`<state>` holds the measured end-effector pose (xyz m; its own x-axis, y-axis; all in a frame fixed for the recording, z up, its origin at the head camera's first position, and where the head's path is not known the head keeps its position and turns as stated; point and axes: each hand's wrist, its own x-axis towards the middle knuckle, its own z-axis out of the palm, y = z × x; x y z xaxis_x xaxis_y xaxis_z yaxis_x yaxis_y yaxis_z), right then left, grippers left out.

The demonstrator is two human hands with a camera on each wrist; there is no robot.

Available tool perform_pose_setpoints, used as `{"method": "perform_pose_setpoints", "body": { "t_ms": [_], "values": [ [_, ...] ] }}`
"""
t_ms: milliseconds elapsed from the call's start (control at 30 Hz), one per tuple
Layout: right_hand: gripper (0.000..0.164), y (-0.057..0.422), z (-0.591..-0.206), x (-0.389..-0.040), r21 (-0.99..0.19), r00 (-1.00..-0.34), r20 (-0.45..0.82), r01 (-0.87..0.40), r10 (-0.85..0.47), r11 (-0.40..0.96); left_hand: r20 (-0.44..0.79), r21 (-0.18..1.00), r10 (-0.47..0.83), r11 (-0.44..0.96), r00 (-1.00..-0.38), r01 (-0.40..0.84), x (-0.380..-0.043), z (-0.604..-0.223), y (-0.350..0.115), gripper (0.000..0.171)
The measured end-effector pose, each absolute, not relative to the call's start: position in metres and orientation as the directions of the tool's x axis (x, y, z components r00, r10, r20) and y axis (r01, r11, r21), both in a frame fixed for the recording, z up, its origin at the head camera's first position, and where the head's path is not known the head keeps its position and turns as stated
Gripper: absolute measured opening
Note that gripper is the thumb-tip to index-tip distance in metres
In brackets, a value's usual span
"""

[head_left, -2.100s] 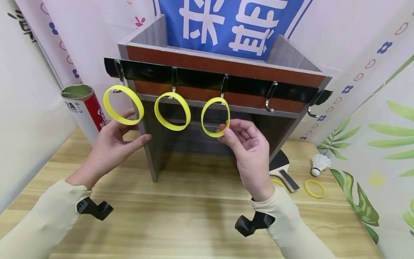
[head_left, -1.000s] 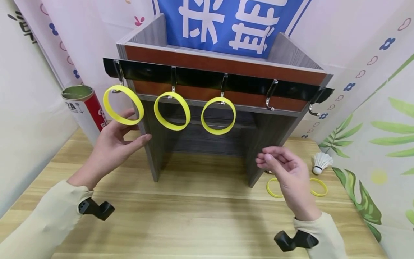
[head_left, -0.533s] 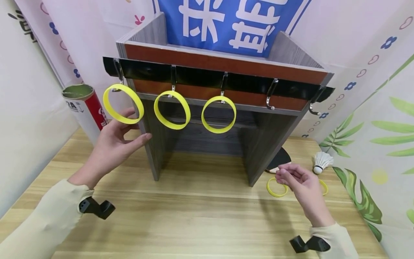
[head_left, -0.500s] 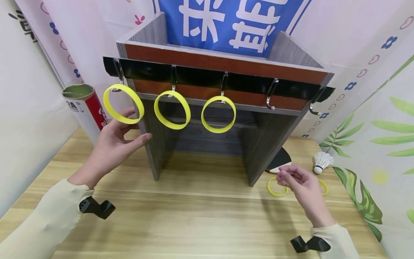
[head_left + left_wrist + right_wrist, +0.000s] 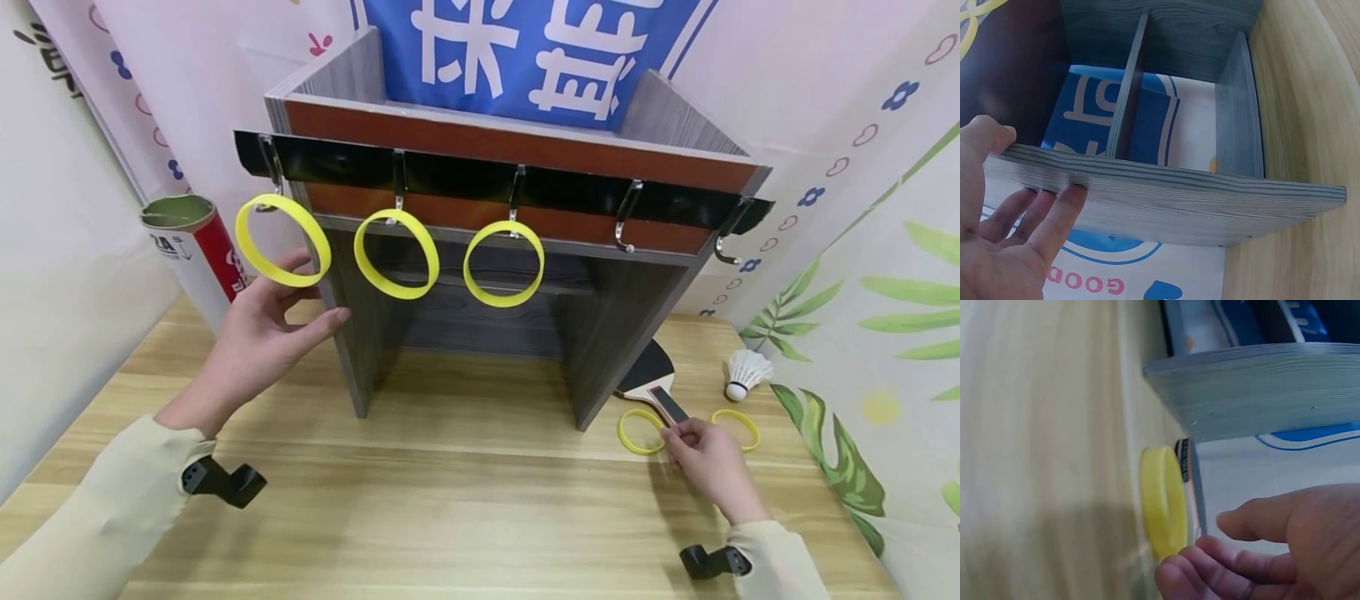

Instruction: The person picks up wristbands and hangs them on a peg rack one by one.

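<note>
A small grey wooden shelf [image 5: 611, 333] carries a black rail [image 5: 465, 171] with several metal hooks. Three yellow rings hang from it: the left ring [image 5: 283, 240], the middle ring [image 5: 396, 254] and the third ring [image 5: 504, 263]. My left hand [image 5: 258, 329] grips the shelf's left side panel [image 5: 1166, 187], thumb on one face and fingers on the other. At the right, my right hand [image 5: 705, 458] reaches down to a yellow ring [image 5: 1165, 503] lying on the table, fingertips right at its edge, thumb apart from the fingers.
Right of that hand lies another yellow ring [image 5: 738, 427]. A table tennis bat [image 5: 651, 371] and a shuttlecock [image 5: 746, 375] lie beyond on the wooden table [image 5: 420, 500]. Behind my left hand stands a red and white tube [image 5: 195, 250]. Two right-hand hooks [image 5: 628, 218] bear no ring.
My right hand has let go of the third ring, which hangs on its hook, and moved right and down to the ring on the table. My left hand has stayed on the shelf.
</note>
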<state>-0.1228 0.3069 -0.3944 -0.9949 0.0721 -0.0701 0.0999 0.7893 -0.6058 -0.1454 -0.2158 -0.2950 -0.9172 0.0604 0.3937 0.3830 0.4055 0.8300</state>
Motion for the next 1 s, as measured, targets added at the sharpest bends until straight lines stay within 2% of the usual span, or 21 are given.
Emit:
{"method": "perform_pose_setpoints", "body": {
  "t_ms": [233, 467, 1000],
  "values": [
    [0.026, 0.312, -0.403, -0.123, -0.562, -0.986, -0.14, 0.15, 0.086, 0.813, 0.397, 0.827, 0.062, 0.408, -0.916, 0.387, -0.146, -0.296, -0.215, 0.063],
    [0.028, 0.311, -0.407, -0.127, -0.524, -0.989, -0.127, 0.134, 0.079, 0.841, 0.395, 0.827, 0.058, 0.412, -0.917, 0.383, -0.146, -0.296, -0.215, 0.062],
    [0.011, 0.311, -0.404, -0.122, -0.533, -0.995, -0.083, 0.091, 0.054, 0.841, 0.384, 0.828, 0.047, 0.424, -0.922, 0.366, -0.145, -0.295, -0.215, 0.061]
  ]
}}
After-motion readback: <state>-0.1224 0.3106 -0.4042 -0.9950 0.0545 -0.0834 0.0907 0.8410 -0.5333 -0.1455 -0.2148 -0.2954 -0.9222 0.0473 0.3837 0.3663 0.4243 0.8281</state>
